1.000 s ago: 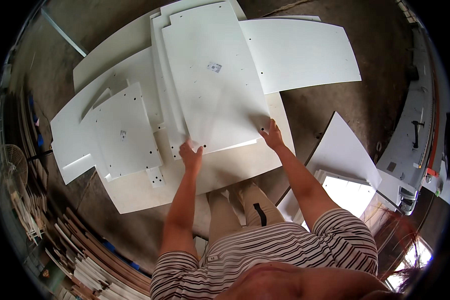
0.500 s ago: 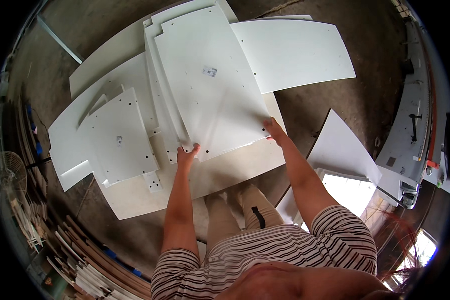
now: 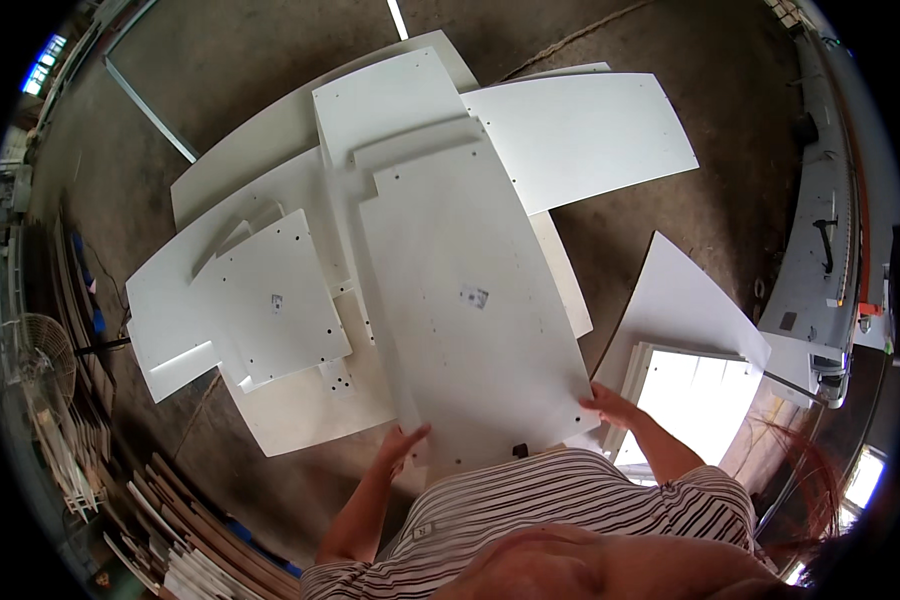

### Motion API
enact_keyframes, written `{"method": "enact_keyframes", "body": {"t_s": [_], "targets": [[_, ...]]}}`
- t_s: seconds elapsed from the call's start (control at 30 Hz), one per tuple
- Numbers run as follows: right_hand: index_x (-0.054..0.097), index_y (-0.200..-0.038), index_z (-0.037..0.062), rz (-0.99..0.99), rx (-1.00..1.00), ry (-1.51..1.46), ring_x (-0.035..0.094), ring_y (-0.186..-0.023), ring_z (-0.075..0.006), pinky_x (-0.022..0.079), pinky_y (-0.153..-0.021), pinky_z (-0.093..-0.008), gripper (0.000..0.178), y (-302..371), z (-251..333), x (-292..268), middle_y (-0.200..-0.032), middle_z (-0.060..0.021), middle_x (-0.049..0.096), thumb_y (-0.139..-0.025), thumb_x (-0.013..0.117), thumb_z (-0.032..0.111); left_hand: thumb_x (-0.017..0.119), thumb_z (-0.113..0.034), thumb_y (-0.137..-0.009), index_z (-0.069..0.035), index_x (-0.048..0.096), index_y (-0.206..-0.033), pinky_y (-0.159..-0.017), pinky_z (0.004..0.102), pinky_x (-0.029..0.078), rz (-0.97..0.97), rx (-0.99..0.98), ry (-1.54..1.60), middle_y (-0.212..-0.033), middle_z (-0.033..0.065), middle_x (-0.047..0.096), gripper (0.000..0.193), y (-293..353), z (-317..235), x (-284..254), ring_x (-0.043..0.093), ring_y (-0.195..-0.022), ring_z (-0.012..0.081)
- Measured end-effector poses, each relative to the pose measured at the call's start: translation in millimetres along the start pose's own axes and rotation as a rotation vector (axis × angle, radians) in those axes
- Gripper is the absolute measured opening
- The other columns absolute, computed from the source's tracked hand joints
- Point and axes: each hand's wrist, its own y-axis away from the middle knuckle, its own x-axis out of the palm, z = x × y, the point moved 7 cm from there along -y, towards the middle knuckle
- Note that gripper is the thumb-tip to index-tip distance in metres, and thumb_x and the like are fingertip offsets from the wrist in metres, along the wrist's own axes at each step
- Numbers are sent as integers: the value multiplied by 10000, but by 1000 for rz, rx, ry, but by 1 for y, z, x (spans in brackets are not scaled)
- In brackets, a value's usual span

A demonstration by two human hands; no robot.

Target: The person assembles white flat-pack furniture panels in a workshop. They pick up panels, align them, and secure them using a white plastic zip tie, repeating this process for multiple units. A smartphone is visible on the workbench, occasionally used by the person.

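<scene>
A large white panel [image 3: 480, 360] with drilled holes, a notched far corner and a small label lies close against my body, its near edge by my waist. My left hand [image 3: 402, 447] grips its near left corner, thumb on top and fingers mostly hidden underneath. Opposite, my right hand [image 3: 612, 404] is closed on the near right edge. The far part of the panel overlaps another white panel [image 3: 395, 95] on the stack. To its left rests a smaller notched panel [image 3: 280, 310] with holes and a label. A wide curved panel [image 3: 590, 130] sticks out at the right.
On my right a white panel [image 3: 660, 290] leans near a bright white, frame-like piece [image 3: 680, 400]. Beyond it stands a long grey bench [image 3: 820, 200] with a black tool. Wooden strips [image 3: 190, 540] and a round wire-guarded fan [image 3: 45, 355] are on the left.
Both hands have drawn the large panel toward my body, sliding it nearer. Its far end has come off the far part of the panel beneath, which now shows.
</scene>
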Motion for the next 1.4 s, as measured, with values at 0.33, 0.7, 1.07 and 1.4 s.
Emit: {"method": "enact_keyframes", "body": {"t_s": [0.33, 0.7, 1.07, 1.4], "targets": [[495, -1198, 86, 124, 106, -46, 556, -955, -161, 483, -794, -386, 719, -22, -64, 82, -1036, -47, 565, -812, 563, 689, 707, -392, -833, 60, 529, -1172, -821, 341, 465, -262, 351, -222, -1101, 124, 601, 592, -17, -87, -66, 568, -966, 212], [592, -1123, -49, -722, -166, 250, 585, -1069, -395, 457, -898, -458, 857, -63, -8, 112, -1130, -264, 606, -907, 255, 708, 606, -351, -916, 41, 588, -1080, -750, 323, 471, -69, 566, -147, -995, 77, 623, 426, 45, -45, -84, 576, -852, 171], [621, -1075, -16, -943, -185, -349, 590, -1038, -381, 448, -879, -449, 719, 49, -213, 159, -1073, -221, 638, -937, 338, 630, 590, -415, -910, 86, 554, -1023, -706, 368, 479, 45, 455, -514, -950, 137, 590, 515, 105, -14, -22, 558, -823, 224], [605, -1035, 34, -1235, -157, -1065, 599, -977, -360, 453, -852, -438, 670, 89, -295, 199, -1046, -194, 645, -929, 337, 639, 664, -406, -865, 62, 385, -1286, -893, 406, 460, 458, 354, -938, -1217, 188, 510, 689, 54, -91, 165, 524, -1070, 260]]}}
